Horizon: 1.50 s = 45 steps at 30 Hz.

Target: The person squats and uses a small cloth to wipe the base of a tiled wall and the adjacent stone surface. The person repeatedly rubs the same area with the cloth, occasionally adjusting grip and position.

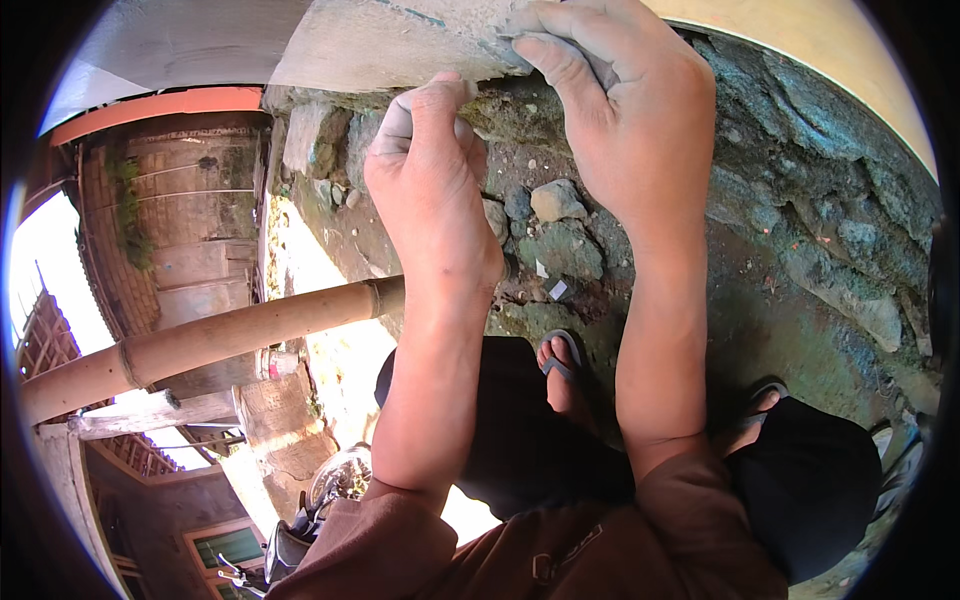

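My left hand [427, 139] is curled with its thumb upward, just below the lower edge of a pale, smooth-faced wall [390, 45]. Nothing shows in its grip, though part of the fingers is hidden. Grey dust coats the fingers of both hands. Against the wall, my right hand [637, 82] pinches a thin grey piece [600, 69] between thumb and fingers. It may be sandpaper; the hand covers most of it. Bluish marks run along the wall near the top of the view.
Rough foundation stones [817, 165] jut out below the wall. Loose rocks [559, 202] lie on the ground near my sandalled foot [559, 360]. A bamboo pole [247, 330] crosses at left, passing behind my left forearm. A motorcycle [300, 536] stands at lower left.
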### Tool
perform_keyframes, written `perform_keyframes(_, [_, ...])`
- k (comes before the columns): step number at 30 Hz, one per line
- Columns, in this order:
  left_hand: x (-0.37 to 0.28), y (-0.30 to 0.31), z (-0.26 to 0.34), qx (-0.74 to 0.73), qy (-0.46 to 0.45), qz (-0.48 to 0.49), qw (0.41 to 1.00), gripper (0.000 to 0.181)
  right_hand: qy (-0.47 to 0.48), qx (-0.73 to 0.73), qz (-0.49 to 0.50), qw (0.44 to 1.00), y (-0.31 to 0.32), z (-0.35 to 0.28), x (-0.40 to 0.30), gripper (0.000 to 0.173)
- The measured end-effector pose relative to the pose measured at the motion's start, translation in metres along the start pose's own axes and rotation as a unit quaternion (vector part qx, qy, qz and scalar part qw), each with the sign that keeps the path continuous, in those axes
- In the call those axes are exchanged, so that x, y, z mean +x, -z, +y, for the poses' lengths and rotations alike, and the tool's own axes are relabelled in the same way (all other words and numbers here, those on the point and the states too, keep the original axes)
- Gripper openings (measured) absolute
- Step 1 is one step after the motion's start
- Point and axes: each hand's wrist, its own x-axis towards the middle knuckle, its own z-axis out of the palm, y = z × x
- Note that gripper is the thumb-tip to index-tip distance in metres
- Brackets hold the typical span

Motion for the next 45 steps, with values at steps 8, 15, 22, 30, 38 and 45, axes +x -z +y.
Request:
perform_keyframes(8, [0.000,0.007,0.006,0.000,-0.010,-0.015,1.000,0.016,0.021,-0.027,0.034,0.999,-0.005,0.007,-0.003,0.011])
perform_keyframes(15, [-0.004,0.010,0.004,-0.016,0.018,-0.011,1.000,0.016,0.046,-0.024,0.037,0.998,-0.009,-0.004,0.003,0.013])
perform_keyframes(22, [-0.005,0.010,0.000,-0.060,0.054,-0.017,0.997,0.017,0.017,-0.063,0.028,0.997,-0.004,0.001,-0.003,0.014])
perform_keyframes(30, [-0.007,0.007,0.008,-0.037,0.071,-0.013,0.997,0.014,0.003,-0.056,0.039,0.998,-0.011,0.003,-0.002,0.015])
perform_keyframes(38, [-0.007,0.016,0.008,-0.037,0.053,-0.008,0.998,0.014,-0.034,-0.085,0.028,0.995,-0.009,0.002,-0.010,0.016])
perform_keyframes(45, [-0.009,0.016,0.004,-0.046,0.078,-0.010,0.996,0.014,-0.009,-0.063,0.037,0.997,-0.009,0.012,-0.017,0.016])
